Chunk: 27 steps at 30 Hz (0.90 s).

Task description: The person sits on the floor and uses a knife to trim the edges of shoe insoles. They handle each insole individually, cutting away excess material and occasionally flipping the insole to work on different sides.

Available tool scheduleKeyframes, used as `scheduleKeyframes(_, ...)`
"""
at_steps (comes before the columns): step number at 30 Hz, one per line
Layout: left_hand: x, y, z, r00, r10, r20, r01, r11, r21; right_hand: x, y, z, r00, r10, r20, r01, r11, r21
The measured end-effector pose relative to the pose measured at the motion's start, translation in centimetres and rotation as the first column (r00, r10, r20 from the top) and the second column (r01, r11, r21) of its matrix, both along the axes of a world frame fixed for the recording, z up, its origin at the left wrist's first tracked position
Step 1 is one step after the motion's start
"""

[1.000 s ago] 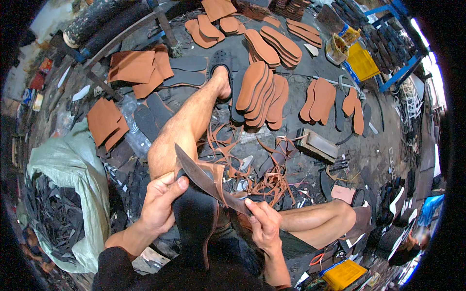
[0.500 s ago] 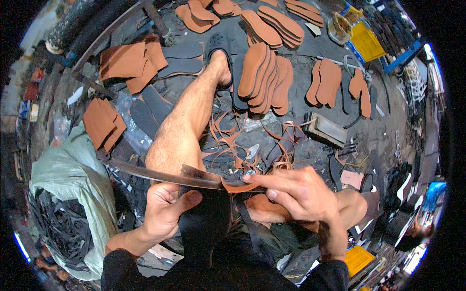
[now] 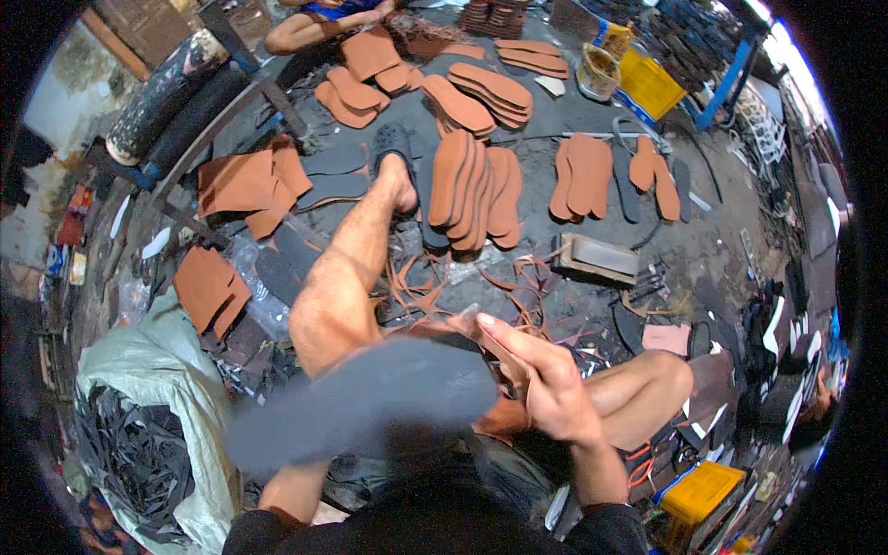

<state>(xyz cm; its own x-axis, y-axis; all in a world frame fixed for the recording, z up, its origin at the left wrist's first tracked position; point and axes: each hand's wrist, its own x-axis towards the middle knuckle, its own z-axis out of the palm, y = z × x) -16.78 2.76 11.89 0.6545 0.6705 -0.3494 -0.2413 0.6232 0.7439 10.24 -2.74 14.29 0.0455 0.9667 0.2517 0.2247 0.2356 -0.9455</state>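
Observation:
A dark grey shoe sole (image 3: pixel 370 402), its left end smeared by motion, is held up over my lap. My left forearm (image 3: pixel 298 490) comes up beneath it; the sole hides the hand supporting it. At the sole's right end, my right hand (image 3: pixel 560 393) is closed, thumb uppermost, on a thin brown strip (image 3: pixel 504 353). Its other fingers are mostly hidden. Beyond my hands lies a tangle of brown offcuts (image 3: pixel 416 289) on the floor.
Brown soles stand in a stack (image 3: pixel 462 190) past my outstretched leg (image 3: pixel 347 259). A green-white sack (image 3: pixel 199 379) of dark scraps is at left, near brown sheets (image 3: pixel 208 287). A grey block (image 3: pixel 597 259) lies ahead right; a yellow container (image 3: pixel 703 490) is near right. Another person's leg (image 3: pixel 305 28) shows far off.
The sole has turned from edge-on to showing its broad dark face, which now covers my left hand. My right hand has shifted slightly left and turned thumb up. The view has tilted upward.

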Motion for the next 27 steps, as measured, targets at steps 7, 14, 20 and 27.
scheduleKeyframes(7, 11.6, -0.5, 4.0, 0.914, 0.38, 0.143, -0.38, 0.925, -0.025, -2.7, -4.2, -0.3, 0.788, -0.218, -0.576, 0.161, 0.976, -0.149)
scheduleKeyframes(14, 12.9, -0.9, 3.2, 0.894, 0.424, 0.143, -0.402, 0.902, -0.157, -2.0, -11.0, -4.4, 0.877, -0.431, 0.213, 0.438, 0.899, 0.017)
scheduleKeyframes(20, 12.0, -1.6, 1.1, 0.895, 0.444, 0.048, -0.443, 0.896, -0.04, -1.0, -13.0, -3.1, 0.838, -0.334, 0.431, 0.427, 0.893, -0.138)
scheduleKeyframes(27, 8.5, -2.7, -1.7, 0.942, 0.335, 0.031, -0.333, 0.941, -0.058, -0.1, -9.4, -0.9, 0.889, -0.147, 0.434, 0.276, 0.927, -0.252)
